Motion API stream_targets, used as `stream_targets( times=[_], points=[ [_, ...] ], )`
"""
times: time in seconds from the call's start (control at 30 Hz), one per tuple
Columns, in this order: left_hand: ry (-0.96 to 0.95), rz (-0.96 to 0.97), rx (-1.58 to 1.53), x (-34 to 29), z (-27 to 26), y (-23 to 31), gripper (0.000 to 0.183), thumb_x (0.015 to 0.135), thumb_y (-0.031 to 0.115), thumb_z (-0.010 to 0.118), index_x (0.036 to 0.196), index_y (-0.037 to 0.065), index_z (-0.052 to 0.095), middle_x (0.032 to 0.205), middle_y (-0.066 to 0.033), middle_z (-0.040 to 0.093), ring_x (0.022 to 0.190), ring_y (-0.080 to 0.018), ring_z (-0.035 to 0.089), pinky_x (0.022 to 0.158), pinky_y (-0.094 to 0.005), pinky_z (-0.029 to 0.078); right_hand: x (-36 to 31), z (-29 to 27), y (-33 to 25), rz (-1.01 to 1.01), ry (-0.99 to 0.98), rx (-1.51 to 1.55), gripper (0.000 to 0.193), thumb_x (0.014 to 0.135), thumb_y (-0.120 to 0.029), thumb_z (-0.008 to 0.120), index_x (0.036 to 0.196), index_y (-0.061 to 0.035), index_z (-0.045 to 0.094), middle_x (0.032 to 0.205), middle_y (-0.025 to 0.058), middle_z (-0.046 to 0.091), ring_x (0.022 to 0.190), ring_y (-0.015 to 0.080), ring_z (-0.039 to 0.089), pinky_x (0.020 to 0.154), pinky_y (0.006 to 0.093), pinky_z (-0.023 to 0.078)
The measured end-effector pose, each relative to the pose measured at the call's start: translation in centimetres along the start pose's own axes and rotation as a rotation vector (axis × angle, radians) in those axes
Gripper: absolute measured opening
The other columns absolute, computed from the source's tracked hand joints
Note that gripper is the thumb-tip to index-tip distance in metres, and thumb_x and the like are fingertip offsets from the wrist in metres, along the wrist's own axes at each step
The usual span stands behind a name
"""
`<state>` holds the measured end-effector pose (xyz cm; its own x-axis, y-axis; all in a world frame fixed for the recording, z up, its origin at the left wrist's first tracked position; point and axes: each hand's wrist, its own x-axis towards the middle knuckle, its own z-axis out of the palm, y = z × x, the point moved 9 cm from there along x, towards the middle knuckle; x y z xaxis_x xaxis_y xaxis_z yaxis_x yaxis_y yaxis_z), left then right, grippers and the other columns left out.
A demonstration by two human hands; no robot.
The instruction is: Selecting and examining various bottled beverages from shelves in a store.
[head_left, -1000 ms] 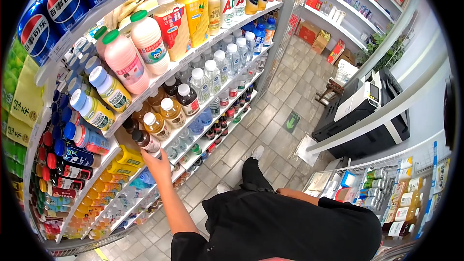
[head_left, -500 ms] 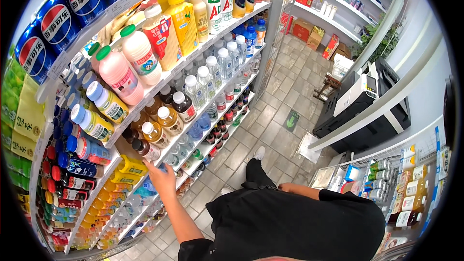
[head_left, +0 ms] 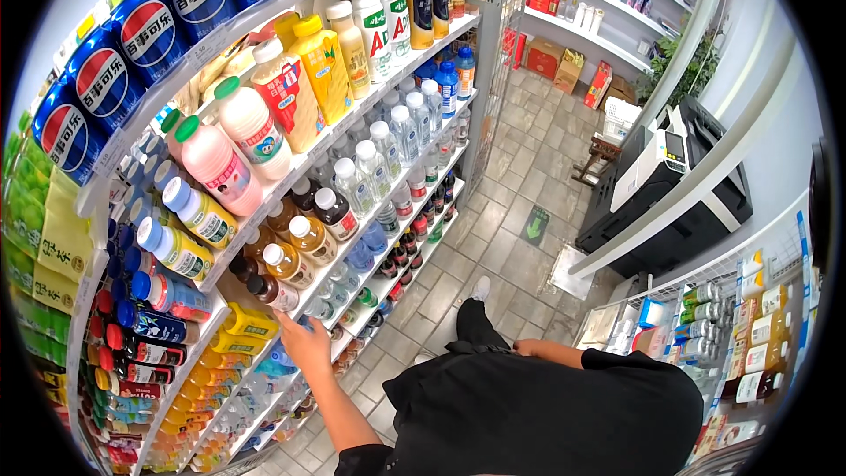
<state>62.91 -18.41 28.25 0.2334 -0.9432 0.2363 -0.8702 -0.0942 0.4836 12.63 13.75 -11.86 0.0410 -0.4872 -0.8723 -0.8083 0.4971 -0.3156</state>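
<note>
My left hand [head_left: 305, 341] reaches to the shelf front on the left. Its fingertips are at the base of a dark-capped brown drink bottle [head_left: 271, 292]; the thumb stands apart and nothing is held. White-capped brown bottles [head_left: 287, 265] stand just beyond, in the same row. Below and left of the hand lie yellow bottles [head_left: 245, 329] on a lower shelf. My right hand [head_left: 522, 347] is at my waist beside the black shirt [head_left: 546, 405], its fingers mostly hidden.
Shelves hold milk drinks [head_left: 256, 129], clear water bottles [head_left: 374, 159] and blue cola cans [head_left: 106, 79]. A tiled aisle [head_left: 511, 211] runs ahead. At right stand a black-and-white printer [head_left: 652, 167] and a wire rack [head_left: 634, 300] of drinks. Cartons [head_left: 564, 70] sit at the far end.
The view has shifted slightly, so the shelves appear a little lower and to the right. My left hand stays at the same dark-capped bottle, and my right hand remains at my waist.
</note>
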Motion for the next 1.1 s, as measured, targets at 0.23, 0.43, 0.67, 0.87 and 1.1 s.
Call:
stream_targets(
  times=[0.23,0.43,0.67,0.87,1.1],
  points=[
    [0.003,-0.012,0.038,-0.1,0.0,0.1,0.081,0.093,0.022,0.065,0.158,-0.008,0.028,0.14,-0.0357,0.056,0.126,-0.0501,0.054,0.112,-0.0532,0.039,2.2,2.1,2.8,0.008,0.062,0.09,0.07,0.098,-0.058,0.056,0.13,0.0028,0.069,0.131,0.0244,0.07,0.124,0.039,0.065,0.103,0.047,0.049],
    [0.023,0.001,0.049,-0.1,-0.4,0.6,0.082,0.092,0.021,0.065,0.158,-0.008,0.027,0.141,-0.0336,0.056,0.126,-0.0504,0.053,0.111,-0.0538,0.039,2.3,2.5,3.0,0.053,-0.055,0.142,0.088,0.092,-0.068,0.054,0.147,0.0001,0.056,0.148,0.0243,0.058,0.14,0.0384,0.052,0.115,0.0478,0.04],
    [0.028,0.003,0.026,-0.2,-0.5,0.0,0.082,0.093,0.02,0.064,0.159,-0.008,0.025,0.144,-0.0308,0.055,0.123,-0.0492,0.052,0.112,-0.0531,0.037,5.1,3.4,4.4,0.011,-0.092,0.304,0.09,0.09,-0.064,0.062,0.148,0.0049,0.053,0.15,0.0253,0.055,0.141,0.0374,0.05,0.116,0.0477,0.038],
    [-0.053,-0.054,0.005,-0.3,-0.6,0.3,0.084,0.093,0.021,0.064,0.161,-0.007,0.023,0.145,-0.0299,0.055,0.124,-0.0483,0.051,0.112,-0.0526,0.037,4.5,2.2,3.6,0.047,-0.027,0.282,0.087,0.092,-0.063,0.06,0.146,0.0054,0.055,0.147,0.0242,0.058,0.139,0.0366,0.052,0.115,0.0472,0.04],
    [-0.038,0.002,0.034,-0.5,-0.3,-0.2,0.083,0.095,0.024,0.063,0.161,-0.006,0.023,0.143,-0.0317,0.055,0.124,-0.0512,0.052,0.111,-0.053,0.038,10.9,5.4,8.8,0.051,0.038,0.406,0.059,0.094,-0.045,0.069,0.128,0.0031,0.067,0.122,0.0227,0.069,0.096,0.0426,0.07,0.068,0.0594,0.061]
  ],
)
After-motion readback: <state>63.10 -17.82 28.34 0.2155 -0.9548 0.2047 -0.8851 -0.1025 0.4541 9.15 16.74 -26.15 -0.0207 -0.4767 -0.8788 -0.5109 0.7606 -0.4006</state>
